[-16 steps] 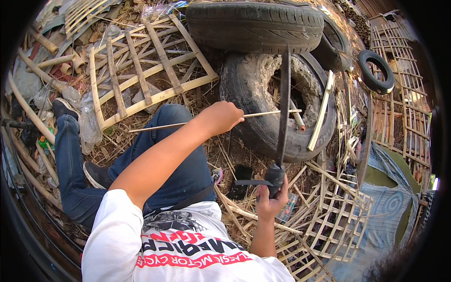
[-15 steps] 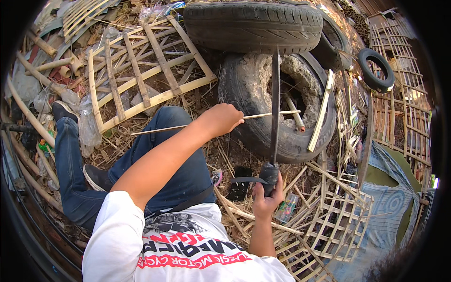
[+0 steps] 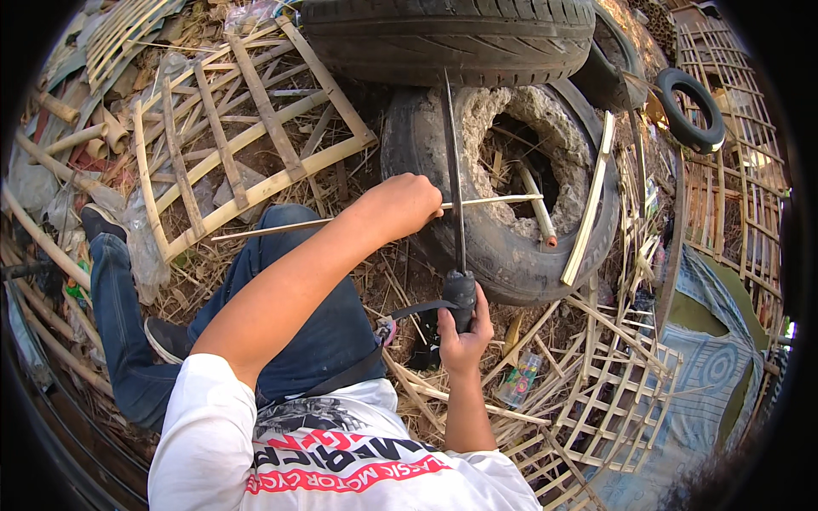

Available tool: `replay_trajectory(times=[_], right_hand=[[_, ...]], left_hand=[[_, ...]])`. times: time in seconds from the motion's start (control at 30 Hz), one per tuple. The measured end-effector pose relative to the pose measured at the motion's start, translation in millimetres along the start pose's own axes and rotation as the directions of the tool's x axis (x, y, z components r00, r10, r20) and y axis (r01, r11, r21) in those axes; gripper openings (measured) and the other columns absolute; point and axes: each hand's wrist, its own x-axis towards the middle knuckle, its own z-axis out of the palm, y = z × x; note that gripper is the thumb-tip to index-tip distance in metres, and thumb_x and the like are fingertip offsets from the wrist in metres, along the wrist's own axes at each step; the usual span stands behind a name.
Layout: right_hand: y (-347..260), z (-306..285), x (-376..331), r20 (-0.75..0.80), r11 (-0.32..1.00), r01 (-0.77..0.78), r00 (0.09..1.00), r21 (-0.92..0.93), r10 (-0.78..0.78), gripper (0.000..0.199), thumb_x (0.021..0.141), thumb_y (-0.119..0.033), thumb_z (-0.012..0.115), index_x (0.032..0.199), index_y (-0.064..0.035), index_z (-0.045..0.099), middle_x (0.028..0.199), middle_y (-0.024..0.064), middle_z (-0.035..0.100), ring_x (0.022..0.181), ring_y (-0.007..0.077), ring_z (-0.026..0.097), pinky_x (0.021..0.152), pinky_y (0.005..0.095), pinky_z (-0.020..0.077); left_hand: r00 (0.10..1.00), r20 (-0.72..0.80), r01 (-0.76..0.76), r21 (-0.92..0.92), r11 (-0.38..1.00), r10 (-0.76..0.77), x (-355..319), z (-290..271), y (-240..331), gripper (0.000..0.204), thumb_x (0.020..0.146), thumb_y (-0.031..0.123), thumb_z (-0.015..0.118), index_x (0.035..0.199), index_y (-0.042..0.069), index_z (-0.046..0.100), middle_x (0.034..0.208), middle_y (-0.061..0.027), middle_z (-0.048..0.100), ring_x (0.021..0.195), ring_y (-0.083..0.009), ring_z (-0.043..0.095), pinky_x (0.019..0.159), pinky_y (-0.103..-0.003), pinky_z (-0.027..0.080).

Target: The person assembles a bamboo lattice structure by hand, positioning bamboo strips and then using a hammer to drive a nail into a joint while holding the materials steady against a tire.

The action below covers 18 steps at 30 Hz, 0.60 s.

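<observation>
My left hand [image 3: 404, 204] is closed round a thin bamboo strip [image 3: 501, 200], which lies crosswise over my thigh and out above the tire. In my right hand [image 3: 465, 334] is the dark wrapped handle of a machete [image 3: 455, 179], its long narrow blade pointing away from me. The blade crosses the strip just right of my left fingers; whether its edge is biting in cannot be made out. A strap hangs from the handle. Beneath the strip lies a big tire [image 3: 520, 285] with crusted, rough material inside its rim, and a short bamboo piece [image 3: 537, 204] rests in its hole.
Another tire [image 3: 452, 43] stands at the far edge, close to the blade tip. Split bamboo [image 3: 590, 200] leans on the lower tire. A bamboo lattice frame [image 3: 256, 200] lies left, woven lattices [image 3: 618, 404] and blue cloth [image 3: 707, 366] right. A small tire [image 3: 688, 111] is farther right.
The machete has slid left along the strip, closer to my left hand, with my right hand moving along. My left hand keeps its hold on the strip. The view has shifted slightly.
</observation>
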Motion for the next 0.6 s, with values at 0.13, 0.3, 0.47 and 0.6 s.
replay_trajectory(times=[0.13, 0.3, 0.47, 0.6], right_hand=[[-1.9, 3.9, 6.5, 0.021, 0.997, -0.058, 0.998, 0.041, 0.057, 0.056, 0.077, -0.004, 0.070, 0.127, 0.0073, 0.046, 0.096, 0.0155, 0.067, 0.084, 0.0172, 0.066, 0.073, 0.0254, 0.0501], [0.3, 9.5, 8.2, 0.029, 0.993, -0.079, 0.997, 0.083, 0.077, 0.056, 0.079, -0.006, 0.070, 0.127, 0.0074, 0.046, 0.098, 0.0148, 0.067, 0.086, 0.0166, 0.065, 0.075, 0.0259, 0.0499], [3.1, 7.7, 9.8, 0.053, 0.995, -0.070, 0.996, 0.076, 0.066, 0.056, 0.080, -0.008, 0.069, 0.128, 0.0073, 0.044, 0.093, 0.0118, 0.065, 0.077, 0.0134, 0.061, 0.068, 0.0240, 0.0478], [0.3, 5.3, 14.2, 0.075, 1.000, 0.002, 0.997, 0.006, -0.002, 0.056, 0.082, -0.009, 0.067, 0.129, 0.0069, 0.042, 0.084, 0.0062, 0.061, 0.061, 0.0075, 0.055, 0.053, 0.0206, 0.0449]], left_hand=[[1.000, -0.010, 0.005, -0.021, 1.000, -0.005, 1.7, -2.9, 0.4, 0.027, 0.085, 0.022, 0.063, 0.069, -0.001, 0.067, 0.067, -0.0221, 0.062, 0.069, -0.0378, 0.064, 0.064, -0.044, 0.052], [0.999, -0.021, -0.027, -0.008, 1.000, 0.027, 2.6, -2.0, 0.4, 0.022, 0.082, 0.018, 0.063, 0.071, 0.000, 0.068, 0.067, -0.0222, 0.062, 0.069, -0.0373, 0.064, 0.064, -0.044, 0.052], [1.000, -0.015, 0.001, 0.017, 1.000, -0.001, 1.4, -1.3, 1.1, 0.021, 0.082, 0.018, 0.063, 0.072, 0.000, 0.068, 0.068, -0.0221, 0.062, 0.070, -0.0372, 0.064, 0.064, -0.043, 0.053], [0.999, -0.041, 0.033, 0.033, 0.999, -0.032, 0.6, -2.6, 5.8, 0.022, 0.081, 0.019, 0.065, 0.071, -0.001, 0.067, 0.068, -0.0221, 0.062, 0.070, -0.0375, 0.065, 0.065, -0.043, 0.053]])
